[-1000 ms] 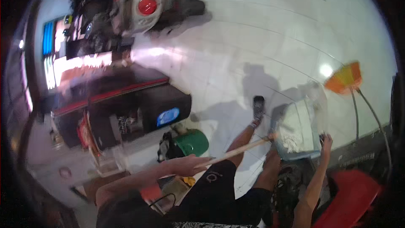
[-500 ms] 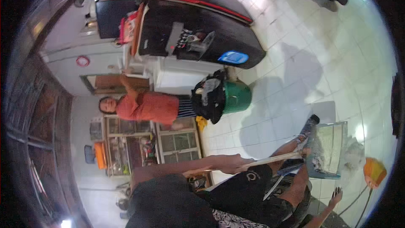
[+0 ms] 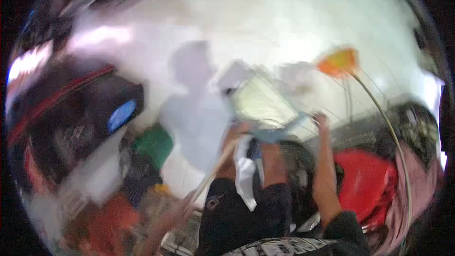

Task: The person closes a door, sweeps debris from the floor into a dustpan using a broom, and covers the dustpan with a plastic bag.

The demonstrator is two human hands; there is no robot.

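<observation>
Motion smears this view. My left hand point(image 3: 182, 206) is wrapped round a pale stick point(image 3: 215, 168) that slants up to the left side of a dustpan point(image 3: 265, 99). How the stick ends there I cannot make out. The dustpan is pale inside with a blue-grey edge and lies on the floor in front of my bent legs. A blurred white strip point(image 3: 245, 182) runs from it between my knees. Close by the dustpan's right corner is my right hand point(image 3: 320, 119), fingers apart, nothing visible in them. Greyish sweepings point(image 3: 295, 76) lie on the tiles beyond the dustpan.
An orange broom head point(image 3: 339, 61) on a long, curving handle point(image 3: 391, 130) stands to the right. Something red point(image 3: 365, 182) lies beside my right arm. At left are a green bin point(image 3: 154, 144), a black refrigerator point(image 3: 76, 118) and a blurred person in orange-red point(image 3: 106, 223).
My view has swung round, so the refrigerator, bin and person now sit lower left. My right hand is nearer the dustpan's corner. The left hand still grips the stick.
</observation>
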